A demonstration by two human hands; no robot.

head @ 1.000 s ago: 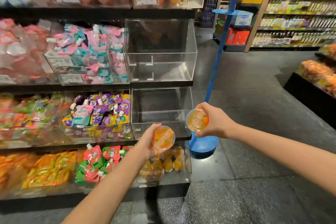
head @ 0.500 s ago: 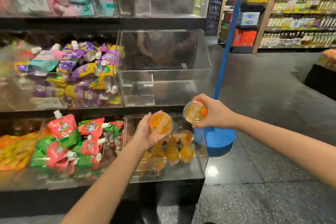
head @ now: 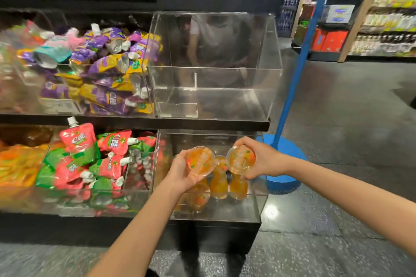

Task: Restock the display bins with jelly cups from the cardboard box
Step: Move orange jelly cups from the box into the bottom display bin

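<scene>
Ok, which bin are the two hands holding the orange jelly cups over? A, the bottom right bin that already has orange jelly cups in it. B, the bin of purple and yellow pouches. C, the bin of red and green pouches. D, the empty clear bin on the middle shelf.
A: the left hand and right hand each hold a jelly cup above the bottom right bin.
</scene>
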